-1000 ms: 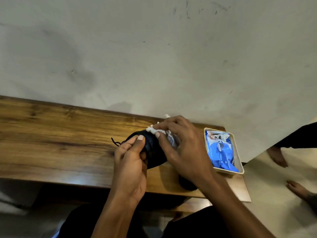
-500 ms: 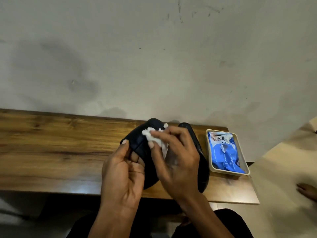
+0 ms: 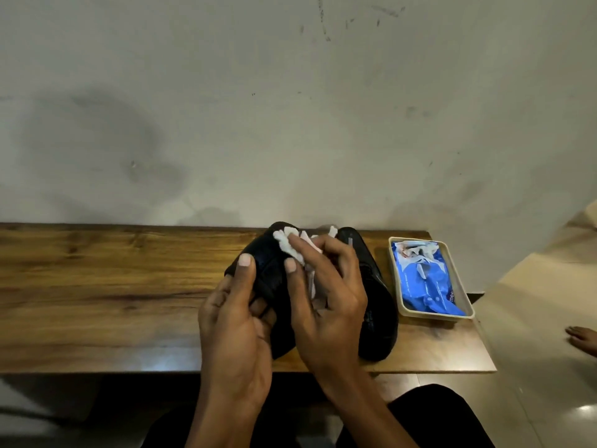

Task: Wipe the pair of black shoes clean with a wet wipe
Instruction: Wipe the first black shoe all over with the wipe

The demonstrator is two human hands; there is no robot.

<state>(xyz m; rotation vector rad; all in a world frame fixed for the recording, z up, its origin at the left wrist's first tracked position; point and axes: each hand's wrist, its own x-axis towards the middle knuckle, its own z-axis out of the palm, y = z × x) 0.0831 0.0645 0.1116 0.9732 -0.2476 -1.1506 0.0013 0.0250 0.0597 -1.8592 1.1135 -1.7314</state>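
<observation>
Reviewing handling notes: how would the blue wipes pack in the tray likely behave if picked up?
The blue wipes pack looks soft and crinkled, so it would probably flex rather than stay stiff. Its glossy film may be slippery. Lying flat in the tray, it seems unlikely to roll.

Two shoes (image 3: 376, 305) lie side by side on the table (image 3: 97, 286). A tray (image 3: 429, 313) stands right of them, holding what seems a wipes pack (image 3: 423, 279).

Both forearms are bare, no sleeves showing; dark trousers (image 3: 429, 415) cover the knees (short, unpainted fingernails).
</observation>
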